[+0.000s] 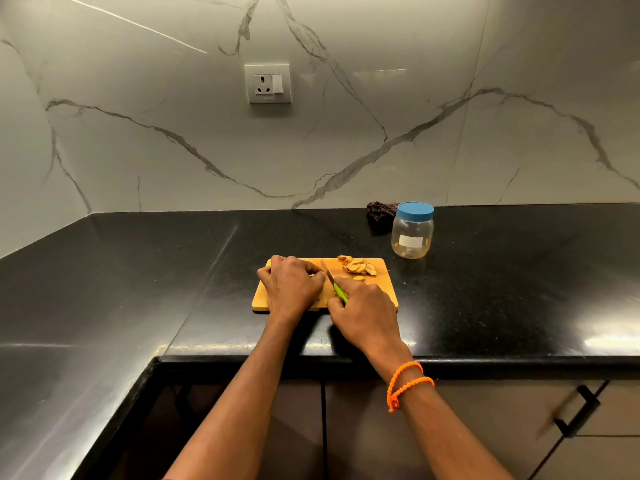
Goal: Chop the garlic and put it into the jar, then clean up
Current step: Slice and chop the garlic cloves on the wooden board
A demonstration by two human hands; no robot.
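Wooden cutting board [382, 284] on black bench [485, 289]: left hand [292, 289] curled, pressing garlic; right hand [363, 311] gripping green-handled knife [333, 280]; lidded jar [412, 230] near.

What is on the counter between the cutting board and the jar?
Nothing: in the head view only bare black counter separates the board from the jar. The dark cloth lies behind the jar.

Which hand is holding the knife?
The right hand, the one with the orange bracelet, grips the green-handled knife. The left hand just steadies the food.
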